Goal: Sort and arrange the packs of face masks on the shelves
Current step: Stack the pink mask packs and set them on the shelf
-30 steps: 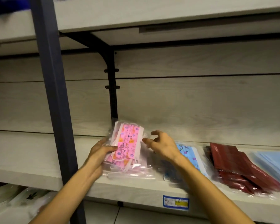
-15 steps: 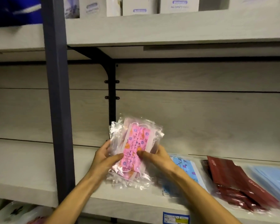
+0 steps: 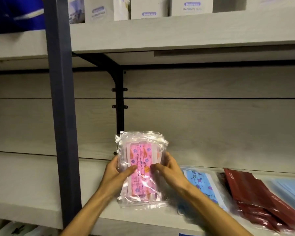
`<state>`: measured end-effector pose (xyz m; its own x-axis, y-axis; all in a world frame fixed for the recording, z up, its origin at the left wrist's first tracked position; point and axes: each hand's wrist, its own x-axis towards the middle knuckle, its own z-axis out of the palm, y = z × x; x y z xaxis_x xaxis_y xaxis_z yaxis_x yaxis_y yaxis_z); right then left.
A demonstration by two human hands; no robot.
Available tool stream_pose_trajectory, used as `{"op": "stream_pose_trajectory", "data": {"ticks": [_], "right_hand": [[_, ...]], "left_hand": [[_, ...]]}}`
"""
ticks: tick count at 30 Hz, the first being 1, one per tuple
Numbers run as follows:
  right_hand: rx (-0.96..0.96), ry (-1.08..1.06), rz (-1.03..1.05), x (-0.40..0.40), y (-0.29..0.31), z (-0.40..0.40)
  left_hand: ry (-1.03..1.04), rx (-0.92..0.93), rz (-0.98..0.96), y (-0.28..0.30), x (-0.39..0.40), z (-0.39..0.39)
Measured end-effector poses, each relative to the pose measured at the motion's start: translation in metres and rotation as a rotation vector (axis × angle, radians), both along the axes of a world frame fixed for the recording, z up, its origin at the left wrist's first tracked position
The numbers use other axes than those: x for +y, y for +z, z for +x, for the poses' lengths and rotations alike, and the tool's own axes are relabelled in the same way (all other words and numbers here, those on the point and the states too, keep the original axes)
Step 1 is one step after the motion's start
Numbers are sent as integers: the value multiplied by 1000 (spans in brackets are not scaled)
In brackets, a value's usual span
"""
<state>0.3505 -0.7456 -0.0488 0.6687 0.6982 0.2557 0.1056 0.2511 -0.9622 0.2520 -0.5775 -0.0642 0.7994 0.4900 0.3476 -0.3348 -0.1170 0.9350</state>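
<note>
**Pink mask packs held upright over the middle shelf**

Grey wood-grain shelving unit [image 3: 211, 126] across the whole view, carried by a dark blue upright post [image 3: 61, 106] at left and a black bracket [image 3: 118, 92] against the back panel. On the upper shelf [image 3: 177, 33], a row of white boxes [image 3: 148, 7] with purple labels, print too blurred to read; beside them at far left, something blue [image 3: 15, 14], partly cut off. On the middle shelf [image 3: 32, 189], toward the right, three groups lying flat: dark red foil packs [image 3: 255, 201] fanned out in a stack, plain light blue masks [image 3: 291, 189] at the far right edge, and a clear pack of blue patterned masks [image 3: 201, 183] just beside the right wrist. Near the centre, a small bundle of clear plastic packs of pink printed face masks [image 3: 140, 167], standing on end, lower edge at or just above the shelf surface — contact not clear. Left hand [image 3: 116, 174] clasped on the bundle's left side, thumb across the front, fingers hidden behind. Right hand [image 3: 169, 172] clasped on the right side likewise, thumb tip nearly meeting the left one on the pink print. Below the shelf at bottom left, pale bagged goods [image 3: 15, 229], barely visible.
</note>
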Motion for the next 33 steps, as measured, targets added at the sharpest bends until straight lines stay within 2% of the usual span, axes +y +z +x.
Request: {"op": "stream_pose_trajectory", "data": {"ticks": [5,8,11,14,17,24,29,33], "right_hand": [[-272,-200,183,7,13,2],[-351,-173,126,11,2,2],[-275,-48,11,17,-17,2],[-323,-83,-4,18,-17,7],[-387,-146,37,18,-13,6],[-297,-110,-55,19,-19,10],[-287,-107,-9,21,-18,8],[-381,-149,43,19,-15,4]], "left_hand": [[100,-176,76,19,-4,2],[97,-206,38,22,-3,7],[112,-136,10,8,-4,7],[159,-121,-14,4,4,9],[175,-137,41,12,5,8],[180,-137,-31,-1,6,0],[221,-163,79,9,7,-1],[230,-143,187,9,6,-3]]}}
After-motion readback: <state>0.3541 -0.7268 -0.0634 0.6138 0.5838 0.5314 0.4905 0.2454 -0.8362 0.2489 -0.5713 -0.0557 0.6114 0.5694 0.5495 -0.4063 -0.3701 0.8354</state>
